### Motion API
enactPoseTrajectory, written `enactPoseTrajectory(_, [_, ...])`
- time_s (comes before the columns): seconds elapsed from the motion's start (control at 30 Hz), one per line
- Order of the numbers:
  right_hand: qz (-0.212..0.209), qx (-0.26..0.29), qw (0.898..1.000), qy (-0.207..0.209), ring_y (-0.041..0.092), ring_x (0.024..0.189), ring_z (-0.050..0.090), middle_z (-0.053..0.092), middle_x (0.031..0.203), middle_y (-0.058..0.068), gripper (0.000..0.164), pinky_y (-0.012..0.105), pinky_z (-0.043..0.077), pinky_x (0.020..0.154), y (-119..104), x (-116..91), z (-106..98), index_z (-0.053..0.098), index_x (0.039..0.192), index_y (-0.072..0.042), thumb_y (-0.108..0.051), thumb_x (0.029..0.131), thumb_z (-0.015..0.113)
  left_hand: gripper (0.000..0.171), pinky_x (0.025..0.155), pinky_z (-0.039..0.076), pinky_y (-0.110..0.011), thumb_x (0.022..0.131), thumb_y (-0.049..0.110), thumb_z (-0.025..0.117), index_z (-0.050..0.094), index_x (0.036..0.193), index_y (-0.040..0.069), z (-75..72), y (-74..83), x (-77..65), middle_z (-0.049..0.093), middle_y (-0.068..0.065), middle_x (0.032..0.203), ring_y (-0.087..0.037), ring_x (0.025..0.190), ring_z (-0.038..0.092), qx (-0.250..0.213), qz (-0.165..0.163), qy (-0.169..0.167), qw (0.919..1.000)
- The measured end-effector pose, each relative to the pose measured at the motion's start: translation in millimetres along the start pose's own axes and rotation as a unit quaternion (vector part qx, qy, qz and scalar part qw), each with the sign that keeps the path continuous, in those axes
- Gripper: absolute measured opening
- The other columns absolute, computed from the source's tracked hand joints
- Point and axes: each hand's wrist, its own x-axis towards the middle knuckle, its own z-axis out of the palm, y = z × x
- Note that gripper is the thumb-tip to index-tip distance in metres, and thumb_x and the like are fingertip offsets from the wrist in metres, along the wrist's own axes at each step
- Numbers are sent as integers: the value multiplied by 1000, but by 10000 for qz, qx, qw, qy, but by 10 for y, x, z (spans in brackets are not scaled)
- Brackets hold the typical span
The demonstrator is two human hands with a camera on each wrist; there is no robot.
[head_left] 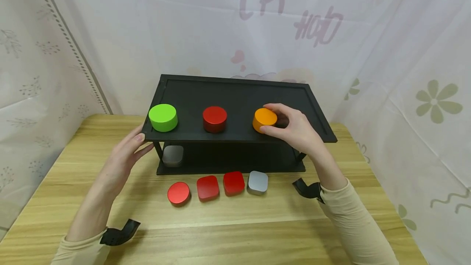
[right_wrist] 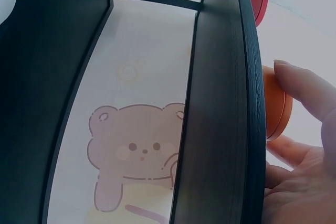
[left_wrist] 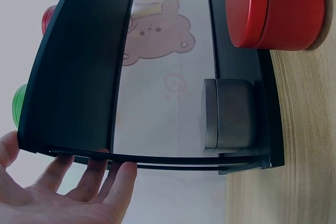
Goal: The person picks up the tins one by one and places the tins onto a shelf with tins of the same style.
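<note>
On the upper board of a black two-tier shelf [head_left: 239, 101], my right hand [head_left: 299, 131] pinches a round orange tin [head_left: 265, 118] between thumb and fingers. The tin sits near the front edge, right of centre. At the shelf's left end my left hand [head_left: 123, 156] holds the upper board's corner, thumb at the edge and fingers below, as the left wrist view shows. Closest to that hand is a round green tin [head_left: 163, 117] on the top. A round dark red tin [head_left: 215, 120] stands between the green and orange ones.
A grey rounded-square tin [head_left: 173, 156] sits on the lower tier at left. In front on the wooden table [head_left: 220, 236] are a round red tin [head_left: 178, 194], two square red tins [head_left: 207, 188] and a silver square tin [head_left: 257, 183]. A patterned white curtain [head_left: 147, 32] hangs behind.
</note>
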Motion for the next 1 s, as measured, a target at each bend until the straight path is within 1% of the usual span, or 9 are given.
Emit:
enactPoseTrajectory(0.17, [-23,13,10000,-1,27,121,63,59,145,5,70,46,56,110,-7,-16,2,52,150,-19,-32,88,83,50,105,49,-9,111,27,42,38,160,16,-3,0,2,37,6,163,6,140,40,10,-21,1,10000])
enactPoseTrajectory(0.27, [13,49,10000,18,28,122,63,58,145,7,72,48,56,110,-5,-31,2,50,151,-20,-31,88,83,50,105,49,-9,111,27,42,38,160,16,-3,1,3,37,6,163,6,140,41,0,-21,-3,10000])
enactPoseTrajectory(0.4, [39,77,10000,47,28,123,63,58,145,7,72,48,56,110,-3,-44,0,50,151,-22,-32,88,83,50,105,49,-9,111,26,42,38,160,16,-1,1,5,38,7,163,6,139,41,-25,5,-10,10000])
enactPoseTrajectory(0.6, [28,121,9999,89,28,126,62,58,145,6,72,48,55,113,-15,-60,-4,50,151,-21,-31,88,83,50,105,49,-9,112,27,42,38,160,15,1,-5,1,39,7,162,7,139,42,-38,-8,-7,10000])
enactPoseTrajectory(0.8, [-97,171,9996,190,27,128,60,56,147,4,72,47,52,116,-10,-105,-5,50,151,-20,-26,87,84,49,106,49,-10,112,25,42,39,159,15,5,-3,-6,43,10,158,7,138,44,-102,77,-12,9999])
enactPoseTrajectory(0.9, [-245,74,9992,305,26,131,57,54,150,4,72,47,51,117,-18,-144,-4,50,151,-19,-25,87,84,48,106,49,-10,112,24,41,40,159,14,7,1,-5,46,11,156,6,138,45,-133,159,-40,9998])
enactPoseTrajectory(1.0, [-436,-81,9977,504,27,135,53,52,152,4,72,48,50,118,-35,-189,-6,51,151,-19,-24,87,84,48,107,49,-10,112,24,41,41,158,13,7,5,-3,47,11,155,6,138,45,-143,191,-47,9997])
